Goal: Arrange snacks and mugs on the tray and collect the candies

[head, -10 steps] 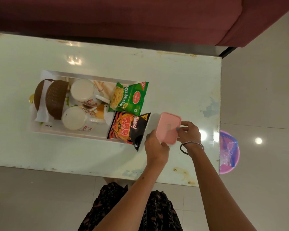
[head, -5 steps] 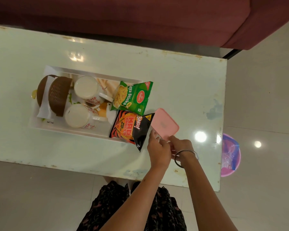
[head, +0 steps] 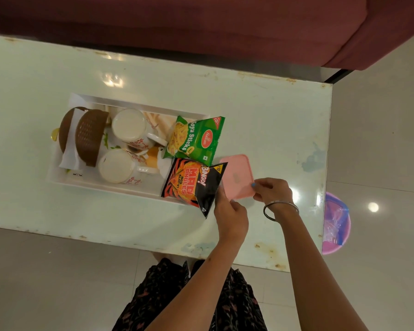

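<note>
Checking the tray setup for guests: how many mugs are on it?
2. One white mug sits toward the tray's far side, beside the brown basket; the other white mug sits toward the near side. Neither looks hidden.

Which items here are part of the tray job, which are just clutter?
Job:
white tray
two mugs
green snack packet
black snack packet
pink box, held by left hand and right hand

Lying about:
brown basket
pink bin on floor
sofa
</note>
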A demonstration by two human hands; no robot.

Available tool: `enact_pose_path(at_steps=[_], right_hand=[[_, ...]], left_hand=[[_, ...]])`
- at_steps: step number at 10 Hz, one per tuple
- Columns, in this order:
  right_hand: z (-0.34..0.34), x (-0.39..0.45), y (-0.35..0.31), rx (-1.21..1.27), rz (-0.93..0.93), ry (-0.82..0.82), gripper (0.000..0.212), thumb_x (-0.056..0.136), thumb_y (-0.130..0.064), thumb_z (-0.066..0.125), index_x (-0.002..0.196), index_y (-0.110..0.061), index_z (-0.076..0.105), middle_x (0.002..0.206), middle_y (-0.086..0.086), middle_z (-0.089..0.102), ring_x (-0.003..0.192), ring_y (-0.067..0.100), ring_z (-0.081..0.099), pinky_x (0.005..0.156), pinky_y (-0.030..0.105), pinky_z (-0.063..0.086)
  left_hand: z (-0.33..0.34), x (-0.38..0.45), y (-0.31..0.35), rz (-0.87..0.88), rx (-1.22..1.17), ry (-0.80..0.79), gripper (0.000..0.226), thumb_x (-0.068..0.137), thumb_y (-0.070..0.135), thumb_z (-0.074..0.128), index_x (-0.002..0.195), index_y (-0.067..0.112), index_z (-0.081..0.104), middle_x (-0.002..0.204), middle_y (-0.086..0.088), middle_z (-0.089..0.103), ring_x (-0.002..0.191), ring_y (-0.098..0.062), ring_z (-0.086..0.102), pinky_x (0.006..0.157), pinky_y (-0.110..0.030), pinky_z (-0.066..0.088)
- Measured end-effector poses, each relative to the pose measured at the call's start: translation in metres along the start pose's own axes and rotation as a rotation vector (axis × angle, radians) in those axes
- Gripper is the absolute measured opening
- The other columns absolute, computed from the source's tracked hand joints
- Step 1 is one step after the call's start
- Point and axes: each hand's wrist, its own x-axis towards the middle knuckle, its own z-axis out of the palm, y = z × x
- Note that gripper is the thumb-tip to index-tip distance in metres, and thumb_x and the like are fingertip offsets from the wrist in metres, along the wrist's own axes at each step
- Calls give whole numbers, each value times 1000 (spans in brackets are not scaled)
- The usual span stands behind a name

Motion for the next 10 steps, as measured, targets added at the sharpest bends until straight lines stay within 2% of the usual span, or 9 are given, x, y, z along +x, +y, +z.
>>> enact_pose_path(at_steps=[1,2,4,5,6,8,9,10], right_hand=[[1,-3,5,38,12,-57,9,77,-10,71,86,-10,70,77,6,70,62,16,68,64,16,51],[11,-6,9,100,12,-40,9,74,-9,74,77,-16,70,70,2,69,59,10,68,64,18,54],[27,-6,7,133,12,-22,9,75,-10,74,83,-13,72,68,-2,69,58,7,68,62,16,55],[30,-5,3,129,8,-29,8,75,-8,73,81,-13,71,71,1,69,59,11,69,68,20,56],[32,-4,-3,116,3,-28,10,76,-6,72,85,-9,72,76,6,69,63,19,68,75,26,56],[35,-6,-10,8,-45,-26,23,79,-10,69,102,-6,70,85,10,70,68,20,67,74,21,52],[38,-13,-10,-18,-51,14,33,81,-17,69,112,-6,66,89,10,71,77,25,67,85,28,52],[51,-44,5,-181,-8,158,38,87,-30,61,118,-7,61,105,13,71,99,29,65,93,35,50]], left_hand=[[-3,-1,-1,37,-16,18,53,91,-7,32,141,9,28,139,-13,45,129,-24,43,108,-35,36],[-1,-5,-2,23,-45,53,53,90,-7,33,141,7,26,141,-15,41,131,-25,41,110,-34,35],[0,-11,-15,-134,-45,2,55,93,-5,30,145,2,13,151,-16,27,139,-24,30,114,-33,28],[-4,-15,-23,-179,-30,-24,55,93,-4,30,145,2,12,151,-16,29,138,-24,33,110,-30,29],[-16,-19,-35,-231,4,-34,51,93,-3,31,142,1,19,147,-16,36,135,-24,37,108,-28,32],[-50,-23,-55,-241,93,-57,49,92,0,34,141,1,24,143,-16,40,134,-25,39,107,-31,34],[-74,-23,-66,-200,207,-50,46,93,4,38,138,1,31,138,-14,45,130,-26,43,103,-29,37],[-125,-28,-81,-86,402,-18,34,93,9,40,125,2,49,123,-10,53,118,-23,52,88,-18,39]])
